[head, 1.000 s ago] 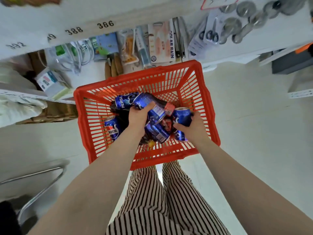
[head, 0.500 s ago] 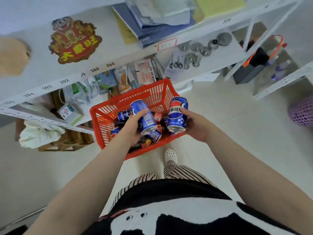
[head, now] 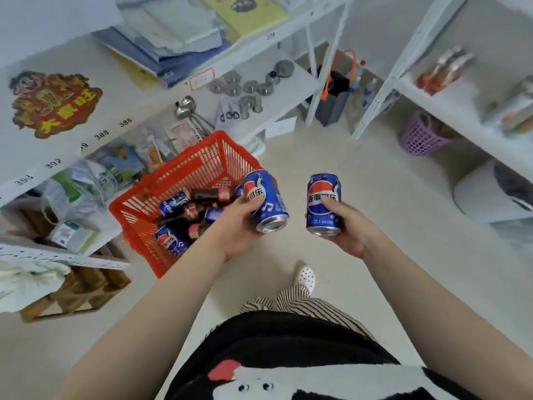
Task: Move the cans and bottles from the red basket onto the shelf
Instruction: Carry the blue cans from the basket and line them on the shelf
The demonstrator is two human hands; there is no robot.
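Blue cans [head: 268, 203] gripped in left hand [head: 236, 223], right hand [head: 350, 226].

Bare forearms, a black top [head: 288, 336] with white print, striped trousers [head: 302, 301], white perforated shoe [head: 305, 275].

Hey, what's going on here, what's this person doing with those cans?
A person is unloading drinks from a red basket that sits on the floor beside white shelves. The left hand grips one blue can just above the basket's near corner, and the right hand grips a second blue can upright over the bare floor. Neither can is on a shelf yet. More blue cans and some dark bottles lie in the basket.
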